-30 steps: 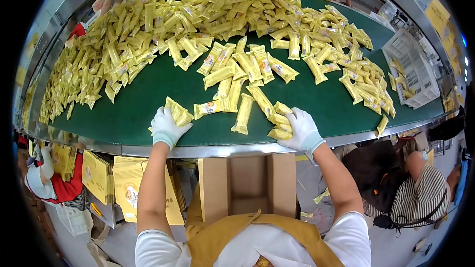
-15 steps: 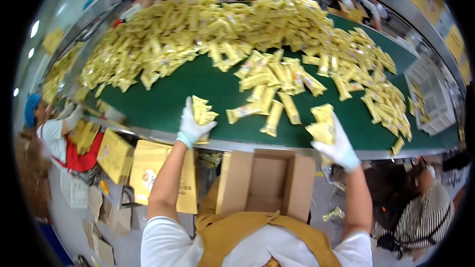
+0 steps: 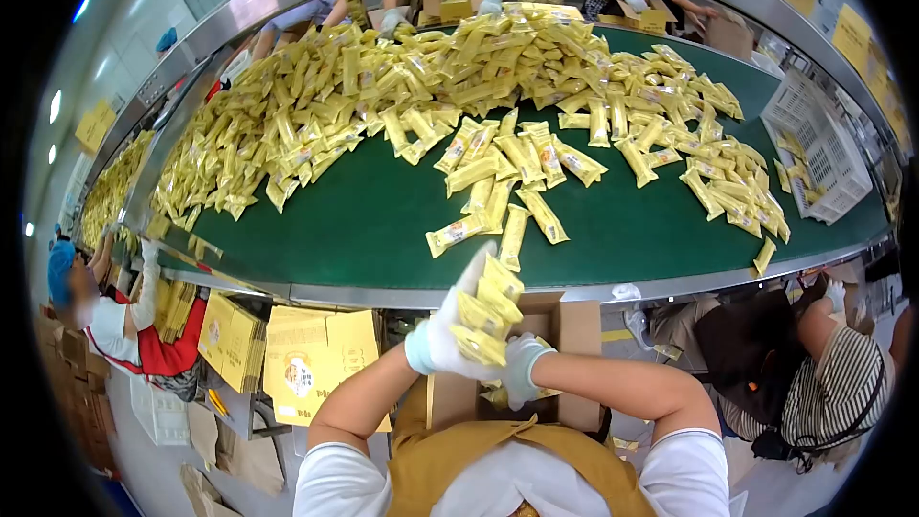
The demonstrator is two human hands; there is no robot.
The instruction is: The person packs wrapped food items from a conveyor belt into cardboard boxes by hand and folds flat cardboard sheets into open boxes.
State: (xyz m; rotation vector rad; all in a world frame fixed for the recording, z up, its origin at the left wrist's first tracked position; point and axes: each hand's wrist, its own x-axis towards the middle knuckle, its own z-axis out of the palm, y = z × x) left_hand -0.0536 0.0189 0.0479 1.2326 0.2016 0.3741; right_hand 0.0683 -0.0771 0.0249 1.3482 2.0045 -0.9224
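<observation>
My left hand [image 3: 446,333], in a white glove, is closed around several yellow wrapped snack packets [image 3: 490,304]. It holds them above the open cardboard box [image 3: 582,345] in front of my body. Reaching down into that box is my right hand [image 3: 523,370], also gloved. Its fingers are mostly hidden, so its grip does not show. Parts of yellow packets appear in the box around the right hand. Just beyond my left hand, a few loose packets [image 3: 513,237] lie on the green belt [image 3: 373,220].
A large heap of packets [image 3: 383,86] covers the belt's far side. A white crate [image 3: 823,148] stands on the right. Folded yellow cartons [image 3: 311,359] stand at my left. Co-workers are at the left, right and far side. A metal edge [image 3: 330,295] borders the belt.
Both hands have come inward from the belt's near edge to the box. My left hand still carries packets; the right has gone down inside. The view has shifted slightly.
</observation>
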